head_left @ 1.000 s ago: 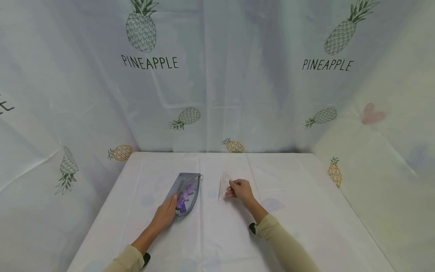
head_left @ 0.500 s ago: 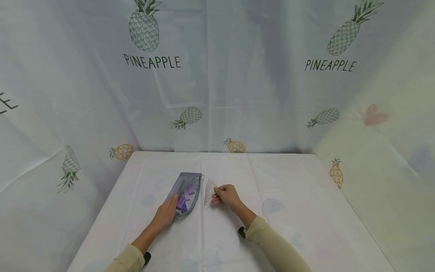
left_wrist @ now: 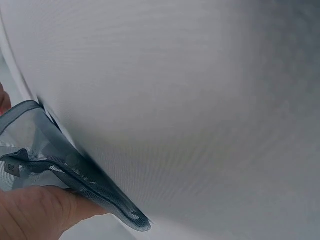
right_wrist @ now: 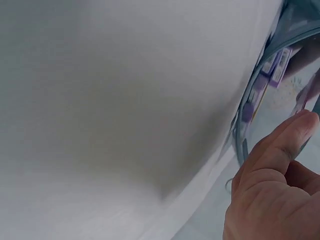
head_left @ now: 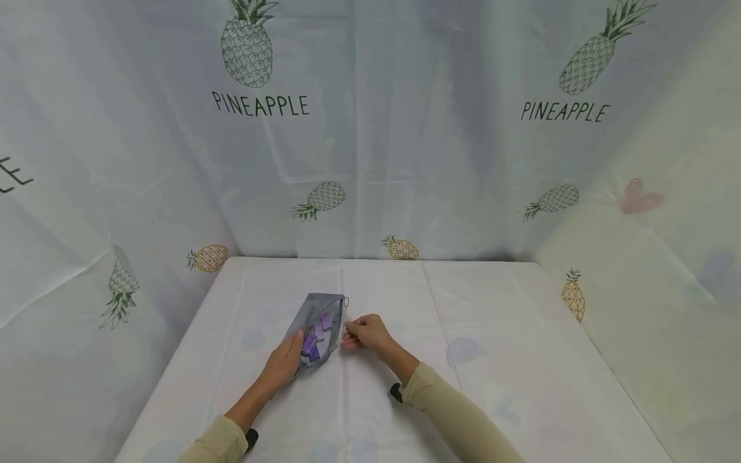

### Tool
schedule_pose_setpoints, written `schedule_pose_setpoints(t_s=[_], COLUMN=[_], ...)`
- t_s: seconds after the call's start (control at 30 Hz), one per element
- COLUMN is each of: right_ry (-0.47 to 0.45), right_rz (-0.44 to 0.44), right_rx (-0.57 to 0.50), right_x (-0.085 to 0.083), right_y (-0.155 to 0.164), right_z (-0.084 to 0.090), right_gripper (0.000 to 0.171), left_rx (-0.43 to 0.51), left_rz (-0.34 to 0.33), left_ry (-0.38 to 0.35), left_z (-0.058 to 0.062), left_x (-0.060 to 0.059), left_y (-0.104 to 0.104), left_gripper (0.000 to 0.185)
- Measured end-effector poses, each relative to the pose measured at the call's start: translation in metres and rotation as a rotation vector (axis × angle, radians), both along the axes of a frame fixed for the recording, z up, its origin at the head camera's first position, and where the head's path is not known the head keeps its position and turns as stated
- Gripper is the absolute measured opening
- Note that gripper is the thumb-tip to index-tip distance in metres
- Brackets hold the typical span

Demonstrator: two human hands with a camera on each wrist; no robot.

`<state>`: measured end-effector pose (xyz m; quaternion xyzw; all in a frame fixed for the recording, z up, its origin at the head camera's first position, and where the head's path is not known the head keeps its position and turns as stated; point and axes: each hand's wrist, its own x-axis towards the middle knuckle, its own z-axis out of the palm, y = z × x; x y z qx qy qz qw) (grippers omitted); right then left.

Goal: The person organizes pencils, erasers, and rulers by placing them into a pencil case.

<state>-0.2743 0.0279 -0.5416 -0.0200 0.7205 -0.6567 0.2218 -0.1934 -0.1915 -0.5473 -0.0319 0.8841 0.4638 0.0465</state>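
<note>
A grey mesh zip pouch (head_left: 315, 314) lies on the white table (head_left: 498, 321), with several purple pieces (head_left: 317, 334) inside it. My left hand (head_left: 285, 360) grips the pouch's near end, and in the left wrist view its thumb (left_wrist: 40, 210) presses on the mesh (left_wrist: 55, 160). My right hand (head_left: 361, 333) is at the pouch's right edge, fingers curled and pinching a small clear packet (head_left: 345, 326) that barely shows. In the right wrist view the thumb (right_wrist: 280, 145) is beside the pouch's open rim (right_wrist: 248, 115), with the purple pieces (right_wrist: 277, 65) inside.
A pale cloth printed with pineapples (head_left: 246, 45) hangs behind and on both sides of the table. The table's back edge meets the cloth (head_left: 399, 259). The pouch's zipper ring (head_left: 345, 301) points away from me.
My right hand has moved left with the clear packet, from open table right of the pouch to the pouch's edge. The left hand and pouch have stayed put.
</note>
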Motion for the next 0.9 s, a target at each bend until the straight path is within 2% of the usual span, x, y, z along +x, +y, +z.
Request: schedule_pose_setpoints(t_s=[0.3, 0.6, 0.77, 0.9], right_ry=[-0.046, -0.137, -0.110, -0.099], right_rz=[-0.009, -0.009, -0.024, -0.077], right_rx=[-0.029, -0.158, -0.151, -0.131], right_x=[0.001, -0.006, -0.005, -0.002], right_y=[-0.032, -0.043, -0.052, -0.060], right_z=[0.003, 0.000, -0.004, -0.010], right_gripper=[0.027, 0.024, 0.023, 0.022], left_rx=[0.026, 0.023, 0.030, 0.030], left_rz=[-0.005, -0.001, 0.009, 0.016], left_ry=[0.011, 0.035, 0.033, 0.024], left_z=[0.003, 0.001, 0.001, -0.001], left_x=[0.003, 0.002, 0.003, 0.004], left_y=[0.000, 0.000, 0.000, 0.000], left_gripper=[0.066, 0.067, 0.069, 0.068])
